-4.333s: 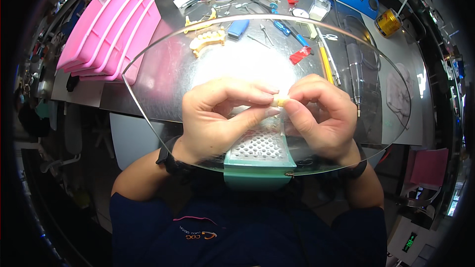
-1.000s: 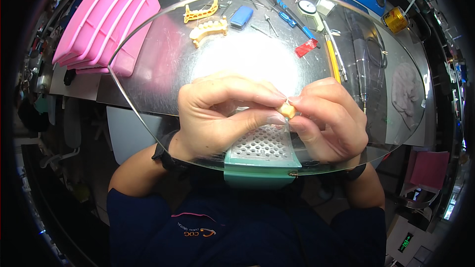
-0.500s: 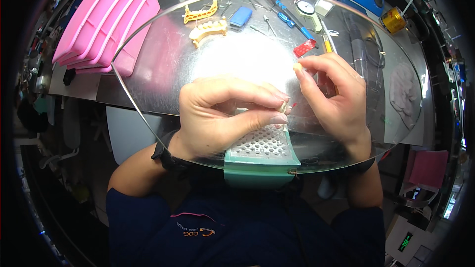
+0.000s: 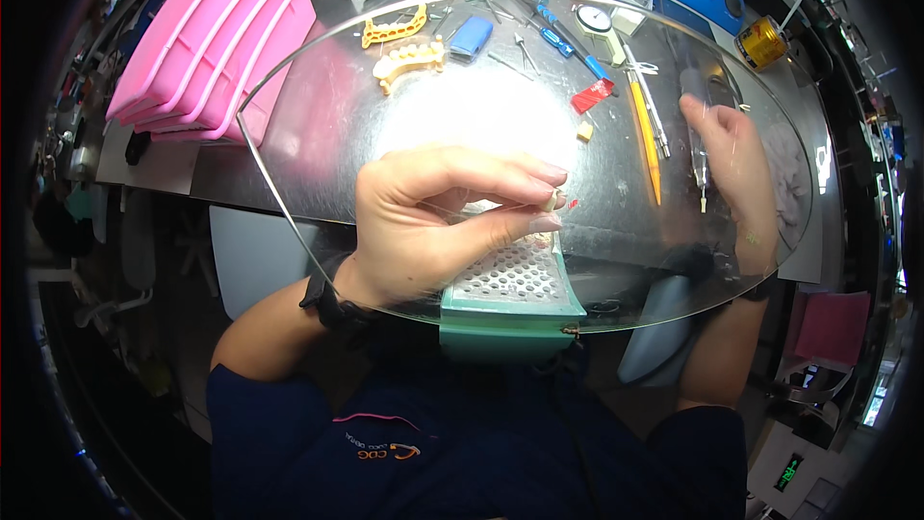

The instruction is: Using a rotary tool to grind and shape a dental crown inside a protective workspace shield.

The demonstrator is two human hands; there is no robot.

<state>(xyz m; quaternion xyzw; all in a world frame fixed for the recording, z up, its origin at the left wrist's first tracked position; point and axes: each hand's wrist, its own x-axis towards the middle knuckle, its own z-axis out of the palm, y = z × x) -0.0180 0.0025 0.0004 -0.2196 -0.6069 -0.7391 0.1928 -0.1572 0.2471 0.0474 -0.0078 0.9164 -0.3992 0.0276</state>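
My left hand [image 4: 452, 217] is closed in a pinch, its thumb and fingertips holding a small whitish tooth-like piece [image 4: 552, 200] mostly hidden by them. It is just above a green-edged stand with a white perforated top [image 4: 515, 274]. At the right, my right hand [image 4: 736, 149] has its fingers bent over a slim grey handpiece [image 4: 699, 156], whose narrow tip points toward me. How firmly the fingers grip it is partly hidden. A small yellowish block [image 4: 584, 131] lies on the metal table between the hands.
A clear oval shield [image 4: 252, 149] spans the view above the hands. Beyond lie yellow dental models [image 4: 409, 60], a blue block [image 4: 471, 37], a dial gauge [image 4: 595, 17] and a yellow pencil-like tool [image 4: 645, 144]. Pink trays [image 4: 207, 48] stand left; a yellow can [image 4: 760, 43] stands right.
My right hand has let go of the small yellowish block, leaving it on the table, and has moved right to the handpiece. My left hand keeps its pinch nearly in place.
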